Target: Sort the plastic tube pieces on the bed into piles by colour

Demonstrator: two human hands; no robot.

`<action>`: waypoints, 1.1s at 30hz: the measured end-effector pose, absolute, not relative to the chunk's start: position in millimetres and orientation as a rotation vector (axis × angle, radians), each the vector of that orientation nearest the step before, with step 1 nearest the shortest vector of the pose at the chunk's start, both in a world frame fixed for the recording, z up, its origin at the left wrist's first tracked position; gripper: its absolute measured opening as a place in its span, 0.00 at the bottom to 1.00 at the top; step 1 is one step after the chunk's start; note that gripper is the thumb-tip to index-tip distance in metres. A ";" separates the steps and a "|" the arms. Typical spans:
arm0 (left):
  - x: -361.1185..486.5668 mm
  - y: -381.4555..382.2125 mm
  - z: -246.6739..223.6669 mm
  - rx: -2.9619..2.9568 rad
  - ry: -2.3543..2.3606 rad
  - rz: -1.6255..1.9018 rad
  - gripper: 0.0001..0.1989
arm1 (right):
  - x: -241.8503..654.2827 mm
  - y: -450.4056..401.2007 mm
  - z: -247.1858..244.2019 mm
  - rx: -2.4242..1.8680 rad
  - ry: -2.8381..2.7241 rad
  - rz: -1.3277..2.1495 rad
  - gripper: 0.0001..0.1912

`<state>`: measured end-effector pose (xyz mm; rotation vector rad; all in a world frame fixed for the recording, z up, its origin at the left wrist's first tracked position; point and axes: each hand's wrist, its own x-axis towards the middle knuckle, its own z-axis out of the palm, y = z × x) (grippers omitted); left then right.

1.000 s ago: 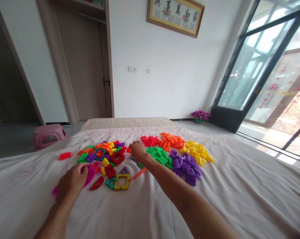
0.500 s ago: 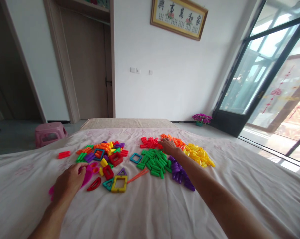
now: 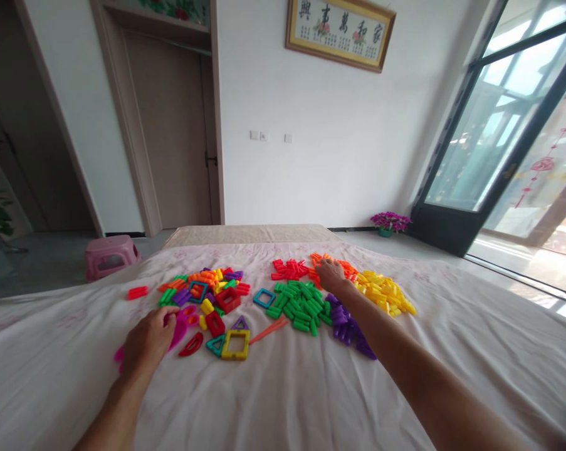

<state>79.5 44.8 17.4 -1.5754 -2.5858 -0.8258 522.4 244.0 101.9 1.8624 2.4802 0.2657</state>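
My left hand (image 3: 150, 338) is closed around a magenta plastic piece (image 3: 178, 332), whose ends stick out on both sides of the palm; its full shape is hidden. Over the pile of orange plastic pieces (image 3: 347, 269) lies my right hand (image 3: 332, 274), fingers apart and touching the pile. Whether a piece is under the fingertips is hidden. Around that hand lie red pieces (image 3: 289, 269), green tube-like pieces (image 3: 304, 305), yellow pieces (image 3: 381, 291) and purple pieces (image 3: 346, 322), grouped by colour. Beyond the left hand is a mixed heap with orange pieces (image 3: 205, 279) on top.
Near the middle lie a yellow square frame (image 3: 235, 358), a teal triangle (image 3: 215, 345), a red half-round piece (image 3: 191, 345), a blue square frame (image 3: 264, 298) and thin orange sticks (image 3: 268, 330). A wrinkled pale cloth (image 3: 283, 401) covers the surface. A pink stool (image 3: 112, 255) stands at left.
My right hand has shifted slightly from the border of the red pieces onto the orange pile. My left hand keeps its hold on the magenta piece. The view has turned a little left.
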 end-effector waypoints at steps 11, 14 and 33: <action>83.3 40.6 22.7 -1.614 -2.567 -0.805 0.19 | 369.1 135.2 86.1 1.559 3.178 -0.330 0.22; 81.4 41.6 21.0 -1.629 -2.574 -0.816 0.20 | 344.4 132.0 71.7 1.337 3.258 -0.379 0.22; 86.4 42.9 17.8 -1.678 -2.283 -0.602 0.18 | 338.7 131.4 50.5 1.567 3.261 -0.007 0.09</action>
